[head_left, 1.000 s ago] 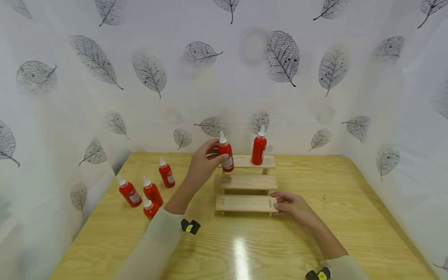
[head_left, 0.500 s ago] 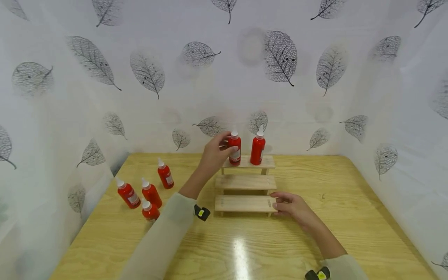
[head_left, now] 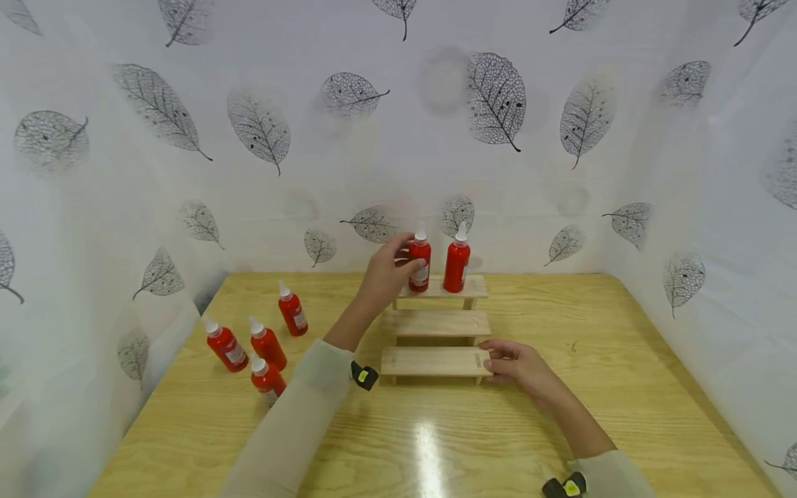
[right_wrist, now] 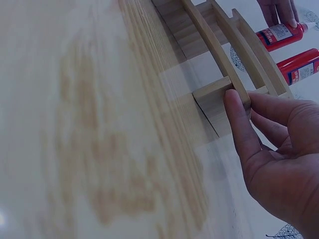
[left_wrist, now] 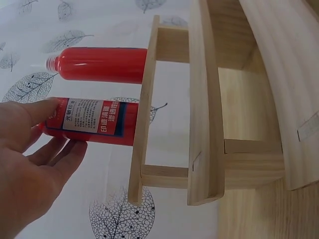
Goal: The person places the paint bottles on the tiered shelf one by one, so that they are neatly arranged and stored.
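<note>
My left hand (head_left: 387, 273) grips a red squeeze bottle (left_wrist: 94, 119) with a white nozzle cap and printed label. Its base meets the top step of a three-step wooden rack (head_left: 436, 360), toward the left end. Beside it on the same step stands a second red bottle (head_left: 457, 266), upright and a small gap to the right. With thumb and fingers, my right hand (right_wrist: 279, 144) pinches the right end of the rack's lowest step. The thumb lies on the front edge there, and the fingers reach behind it.
Several more red bottles stand on the wooden table (head_left: 529, 443) at the left, among them a rear one (head_left: 293, 312) and a front one (head_left: 268, 380) close to my left sleeve (head_left: 299, 415). A leaf-patterned white curtain (head_left: 398, 159) encloses the back and sides.
My left hand has carried its bottle right and back, from above the rack's left end onto the top step beside the other bottle. My right hand keeps its hold on the lowest step.
</note>
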A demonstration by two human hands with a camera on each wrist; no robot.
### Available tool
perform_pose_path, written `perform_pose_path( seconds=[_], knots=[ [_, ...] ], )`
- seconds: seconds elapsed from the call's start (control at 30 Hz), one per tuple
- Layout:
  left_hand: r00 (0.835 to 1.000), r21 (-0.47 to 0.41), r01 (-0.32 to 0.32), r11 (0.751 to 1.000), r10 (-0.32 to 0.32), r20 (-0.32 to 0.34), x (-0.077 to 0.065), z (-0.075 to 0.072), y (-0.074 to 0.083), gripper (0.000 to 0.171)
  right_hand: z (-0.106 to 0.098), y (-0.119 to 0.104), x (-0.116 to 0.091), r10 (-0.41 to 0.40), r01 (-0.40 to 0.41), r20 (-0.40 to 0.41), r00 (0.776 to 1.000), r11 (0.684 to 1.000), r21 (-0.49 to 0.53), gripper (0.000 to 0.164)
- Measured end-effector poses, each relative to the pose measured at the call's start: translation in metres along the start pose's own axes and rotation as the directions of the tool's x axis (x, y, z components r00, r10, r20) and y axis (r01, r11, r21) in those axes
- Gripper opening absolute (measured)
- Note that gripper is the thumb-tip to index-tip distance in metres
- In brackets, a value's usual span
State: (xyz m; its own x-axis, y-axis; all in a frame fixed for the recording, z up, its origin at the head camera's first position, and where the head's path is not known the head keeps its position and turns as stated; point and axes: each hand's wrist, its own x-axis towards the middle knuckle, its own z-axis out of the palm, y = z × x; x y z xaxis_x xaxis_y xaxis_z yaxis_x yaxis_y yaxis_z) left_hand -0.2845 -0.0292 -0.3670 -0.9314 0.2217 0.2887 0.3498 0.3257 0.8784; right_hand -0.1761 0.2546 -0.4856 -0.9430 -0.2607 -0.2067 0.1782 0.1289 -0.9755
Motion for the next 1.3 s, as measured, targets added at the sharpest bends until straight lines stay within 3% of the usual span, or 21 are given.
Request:
perform_pose_path(
  seconds=[0.2, 0.37, 0.63, 0.93, 1.23, 1.3],
  knots=[
    [0.999, -0.014, -0.040, 0.999, 0.039, -0.035, -0.004, -0.004, -0.002, 0.053, 0.000, -0.001, -0.001, -0.016, 0.016, 0.012, 1.000, 1.000, -0.002, 0.052],
    [0.991, 0.008, -0.091, 0.996, 0.091, -0.094, -0.019, -0.014, -0.002, 0.051, 0.000, -0.002, -0.002, -0.010, 0.011, 0.011, 1.000, 1.000, -0.009, 0.052],
    [0.979, 0.022, -0.161, 0.987, 0.162, -0.121, -0.060, -0.037, 0.004, 0.048, 0.000, -0.003, -0.001, -0.010, 0.010, 0.009, 1.000, 1.000, 0.003, 0.053],
    [0.953, 0.134, -0.222, 0.966, 0.244, -0.177, -0.109, -0.069, 0.005, 0.049, -0.001, -0.001, 0.000, 0.000, 0.000, 0.009, 1.000, 1.000, -0.002, 0.053],
    [0.937, 0.222, -0.110, 0.969, 0.176, -0.302, -0.165, -0.108, 0.001, 0.050, -0.001, 0.000, 0.000, -0.001, 0.001, 0.007, 1.000, 1.000, 0.001, 0.053],
    [0.933, 0.232, -0.056, 0.971, 0.134, -0.335, -0.177, -0.115, 0.002, 0.049, 0.000, 0.000, 0.000, 0.003, -0.003, 0.002, 1.000, 1.000, 0.007, 0.053]
  ],
)
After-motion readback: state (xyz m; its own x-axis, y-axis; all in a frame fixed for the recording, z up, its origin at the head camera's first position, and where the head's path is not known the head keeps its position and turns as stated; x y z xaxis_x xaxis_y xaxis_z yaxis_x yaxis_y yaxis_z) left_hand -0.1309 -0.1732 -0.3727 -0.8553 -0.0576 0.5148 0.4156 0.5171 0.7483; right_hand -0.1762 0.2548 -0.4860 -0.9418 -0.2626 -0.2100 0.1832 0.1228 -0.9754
